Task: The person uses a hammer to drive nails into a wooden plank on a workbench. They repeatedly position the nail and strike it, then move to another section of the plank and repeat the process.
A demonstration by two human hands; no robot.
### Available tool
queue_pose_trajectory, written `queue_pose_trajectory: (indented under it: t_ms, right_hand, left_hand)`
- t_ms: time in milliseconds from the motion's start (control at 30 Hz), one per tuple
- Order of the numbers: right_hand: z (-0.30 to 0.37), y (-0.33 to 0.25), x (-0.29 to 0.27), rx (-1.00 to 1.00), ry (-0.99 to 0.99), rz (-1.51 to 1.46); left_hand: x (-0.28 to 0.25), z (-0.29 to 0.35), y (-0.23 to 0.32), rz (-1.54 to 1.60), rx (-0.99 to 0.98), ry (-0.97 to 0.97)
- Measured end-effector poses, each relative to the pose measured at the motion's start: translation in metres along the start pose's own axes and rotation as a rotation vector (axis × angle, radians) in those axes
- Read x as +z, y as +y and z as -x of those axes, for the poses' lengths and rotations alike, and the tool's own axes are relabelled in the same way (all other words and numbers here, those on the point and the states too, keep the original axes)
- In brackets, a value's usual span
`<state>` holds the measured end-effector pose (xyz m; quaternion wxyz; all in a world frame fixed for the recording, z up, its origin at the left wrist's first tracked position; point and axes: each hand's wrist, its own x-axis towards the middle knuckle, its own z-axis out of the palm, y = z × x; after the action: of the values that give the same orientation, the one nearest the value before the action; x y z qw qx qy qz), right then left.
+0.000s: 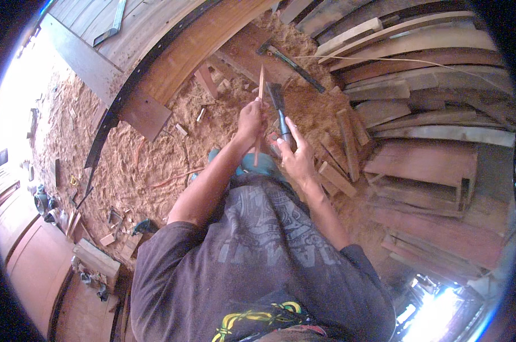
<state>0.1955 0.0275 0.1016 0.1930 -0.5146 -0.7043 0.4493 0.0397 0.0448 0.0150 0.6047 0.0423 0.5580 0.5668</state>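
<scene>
A thin, pointed wooden strip (261, 84) stands nearly upright in front of my body. My left hand (250, 124) is closed around its middle, and its lower end shows below the hand, over teal cloth at my lap. Just to the right, my right hand (297, 157) grips a hand tool (283, 124) with a dark, broad blade end and a bluish-grey shank. The blade points away from me, beside the strip's upper part; whether they touch I cannot tell. Beyond it, a hammer (292, 67) with a dark handle lies on a reddish board (244, 48).
Wood shavings (155, 165) and offcuts cover the ground. A large curved wooden piece (172, 54) with a dark edge stands at the far left, an angled metal tool (114, 27) on its planks. Boards (417, 51) are stacked at right, near a low wooden bench (420, 165).
</scene>
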Motion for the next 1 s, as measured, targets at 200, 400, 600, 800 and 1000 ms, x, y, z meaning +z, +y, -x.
queue_pose_trajectory:
  t_ms: [200, 400, 600, 800, 1000]
  right_hand:
    - [0.02, -0.026, -0.004, -0.055, 0.01, 0.227]
    - [-0.035, -0.024, -0.002, 0.007, -0.023, 0.135]
    - [-0.029, -0.038, -0.001, 0.071, -0.024, 0.258]
    - [-0.053, -0.03, 0.013, -0.108, 0.045, 0.25]
    - [-0.077, -0.042, 0.015, 0.02, 0.05, 0.209]
  left_hand:
    - [0.002, -0.001, 0.002, 0.025, 0.043, -0.056]
    - [-0.006, -0.018, -0.002, 0.162, -0.011, -0.171]
    - [0.002, -0.008, -0.001, -0.097, 0.218, -0.076]
    - [-0.005, -0.009, 0.006, -0.042, -0.005, -0.058]
    - [0.007, 0.003, -0.006, 0.091, 0.05, -0.084]
